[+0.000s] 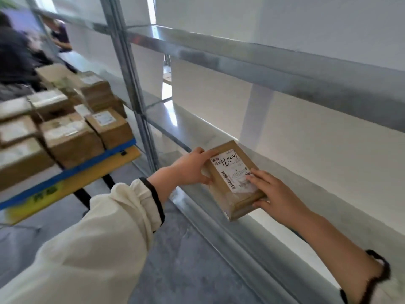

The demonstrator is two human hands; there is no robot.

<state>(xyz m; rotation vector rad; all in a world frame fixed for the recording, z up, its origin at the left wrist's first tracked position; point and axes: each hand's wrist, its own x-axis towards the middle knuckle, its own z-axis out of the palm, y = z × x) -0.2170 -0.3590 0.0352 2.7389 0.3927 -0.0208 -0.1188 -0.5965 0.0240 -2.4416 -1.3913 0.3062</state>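
A small brown cardboard parcel with a white shipping label and handwritten digits lies at the front edge of a metal shelf, its near end jutting over the edge. My left hand grips the parcel's left side, thumb on top and fingers curled round the edge. My right hand holds its right near corner, fingers laid on the label and thumb under the side.
A blue and yellow cart at the left carries several stacked brown parcels. A grey upright post of the rack stands between cart and shelf. A higher shelf beam runs overhead. People in dark clothes are at the far left.
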